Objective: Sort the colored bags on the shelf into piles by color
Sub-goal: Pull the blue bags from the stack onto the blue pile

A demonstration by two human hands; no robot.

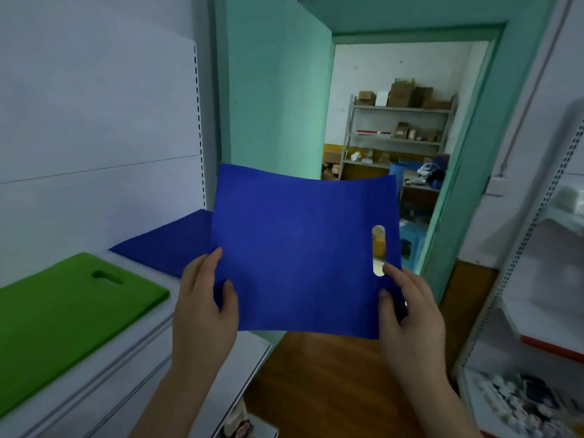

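Blue bag (300, 248) held up in both hands, just off the shelf (196, 368) edge.
Left hand (205, 314) and right hand (407, 320) each pinch a bottom corner, thumbs on top; more blue (167, 245) and green bags (63, 317) lie on the shelf.

A teal door frame (467, 172) opens onto a back room where a grey metal rack (398, 134) carries brown cardboard boxes (407, 93). A brown wooden floor (316, 390) lies below. At the right stands a white shelving unit (537, 279) with blurred goods.
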